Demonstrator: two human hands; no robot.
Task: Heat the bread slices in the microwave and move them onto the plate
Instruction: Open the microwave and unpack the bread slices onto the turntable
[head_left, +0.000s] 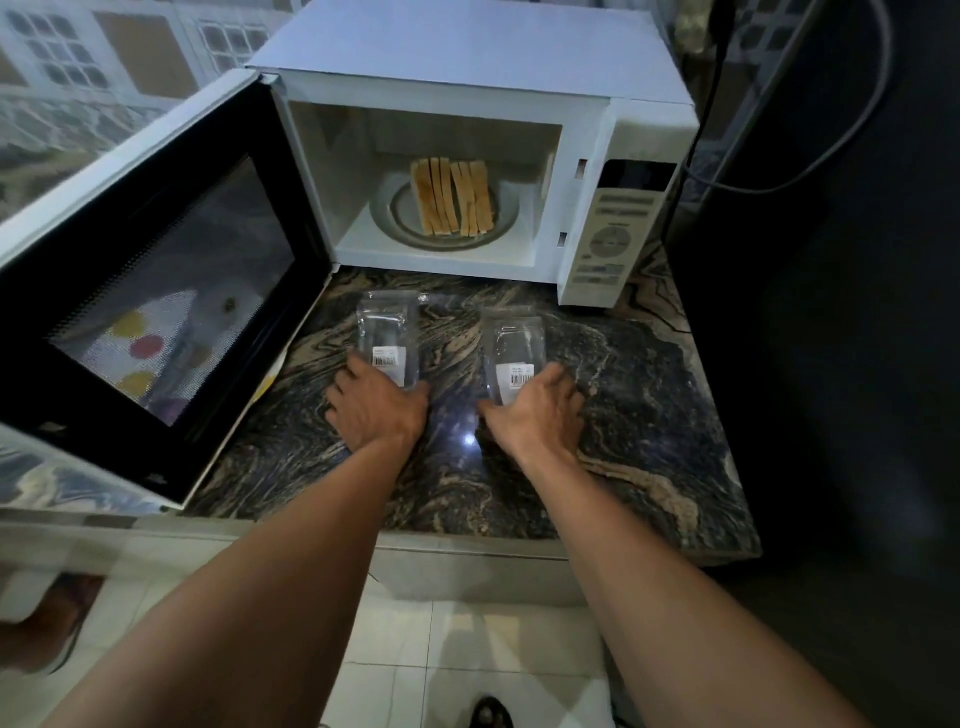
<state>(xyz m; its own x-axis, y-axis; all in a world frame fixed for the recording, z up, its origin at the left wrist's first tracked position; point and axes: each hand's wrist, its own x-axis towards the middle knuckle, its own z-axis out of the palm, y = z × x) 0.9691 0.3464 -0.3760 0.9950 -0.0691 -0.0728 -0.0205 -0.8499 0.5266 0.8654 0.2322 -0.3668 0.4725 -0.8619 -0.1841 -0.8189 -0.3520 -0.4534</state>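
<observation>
Several bread slices (452, 196) stand on edge in a row on a plate (506, 218) inside the white microwave (467, 62). Its door (156, 291) is swung wide open to the left. On the dark marbled counter in front lie two clear plastic packets with barcode stickers. My left hand (376, 405) rests on the near end of the left packet (389, 332), and my right hand (537, 410) covers the near end of the right packet (514, 343). The fingers of both hands are spread over the packets; whether they grip them I cannot tell.
The counter (649, 415) ends in a front edge near my forearms, with pale floor tiles (467, 665) below. The microwave's control panel (618, 234) is at the right. A dark wall and a cable (727, 182) stand to the right. The open door blocks the left side.
</observation>
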